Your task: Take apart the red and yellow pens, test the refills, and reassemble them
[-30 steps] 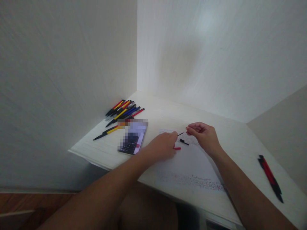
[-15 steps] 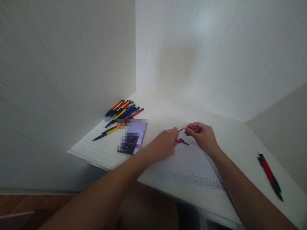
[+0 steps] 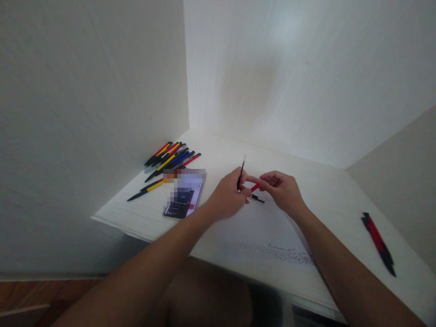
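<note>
My left hand (image 3: 227, 196) is closed around a thin dark pen refill (image 3: 243, 167), which points up and has a pale upper end. A black piece, perhaps the pen's grip, shows at the refill's lower end between the fingers. My right hand (image 3: 284, 190) pinches one end of a red pen barrel (image 3: 255, 187); its other end reaches the left fingers. Just under the hands, a small black pen part (image 3: 259, 199) lies on the white paper (image 3: 252, 231). Handwritten marks cover the near and far parts of the sheet.
Several pens (image 3: 170, 160) in red, yellow, blue and black lie at the desk's left, beside a lit phone (image 3: 185, 195), partly pixelated. Two red-and-black pens (image 3: 379, 243) rest at the right. Walls (image 3: 265, 91) enclose the white desk (image 3: 231, 147).
The refill has swung from between both hands to upright in my left hand. My right hand has let go of its end and now grips the red barrel.
</note>
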The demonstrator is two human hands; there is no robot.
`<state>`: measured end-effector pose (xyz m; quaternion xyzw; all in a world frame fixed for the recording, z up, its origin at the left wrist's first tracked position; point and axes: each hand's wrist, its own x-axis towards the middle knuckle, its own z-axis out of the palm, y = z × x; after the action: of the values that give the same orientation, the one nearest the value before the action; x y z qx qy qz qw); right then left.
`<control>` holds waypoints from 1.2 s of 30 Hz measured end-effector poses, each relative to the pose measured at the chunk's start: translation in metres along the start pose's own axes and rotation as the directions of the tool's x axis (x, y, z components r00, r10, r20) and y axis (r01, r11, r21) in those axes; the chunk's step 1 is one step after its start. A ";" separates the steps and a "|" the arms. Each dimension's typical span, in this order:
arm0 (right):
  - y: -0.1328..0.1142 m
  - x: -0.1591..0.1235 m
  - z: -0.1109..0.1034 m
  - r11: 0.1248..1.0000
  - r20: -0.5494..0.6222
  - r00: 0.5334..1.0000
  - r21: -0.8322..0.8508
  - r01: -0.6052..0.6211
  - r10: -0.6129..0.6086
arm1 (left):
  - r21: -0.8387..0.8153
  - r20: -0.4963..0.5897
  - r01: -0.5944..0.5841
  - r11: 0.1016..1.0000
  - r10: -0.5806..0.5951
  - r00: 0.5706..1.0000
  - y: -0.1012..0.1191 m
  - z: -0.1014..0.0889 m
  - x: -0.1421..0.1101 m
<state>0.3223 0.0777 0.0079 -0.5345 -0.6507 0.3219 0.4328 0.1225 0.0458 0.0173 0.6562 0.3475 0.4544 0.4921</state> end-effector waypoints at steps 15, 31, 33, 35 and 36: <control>0.006 0.001 0.001 1.000 0.024 1.000 0.024 0.017 -0.018 | -0.499 -0.220 0.155 0.853 -0.298 0.929 0.017 -0.007 0.003; 0.009 -0.001 0.002 0.994 0.017 0.995 -0.052 0.097 -0.096 | -0.679 -0.128 0.170 0.714 -0.344 0.930 0.022 -0.012 0.006; 0.011 -0.001 0.001 0.993 0.021 0.995 -0.058 0.101 -0.100 | -0.716 -0.105 0.175 0.676 -0.353 0.930 0.025 -0.013 0.006; 0.012 -0.001 0.001 0.993 0.023 0.995 -0.065 0.100 -0.099 | -0.734 -0.097 0.171 0.658 -0.350 0.932 0.025 -0.013 0.005; 0.012 -0.001 0.001 0.993 0.024 0.995 -0.067 0.099 -0.098 | -0.735 -0.098 0.168 0.657 -0.348 0.932 0.025 -0.013 0.005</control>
<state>0.3267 0.0794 -0.0034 -0.5128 -0.6914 0.2832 0.4229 0.1124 0.0482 0.0437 0.2987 0.2879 0.5509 0.7242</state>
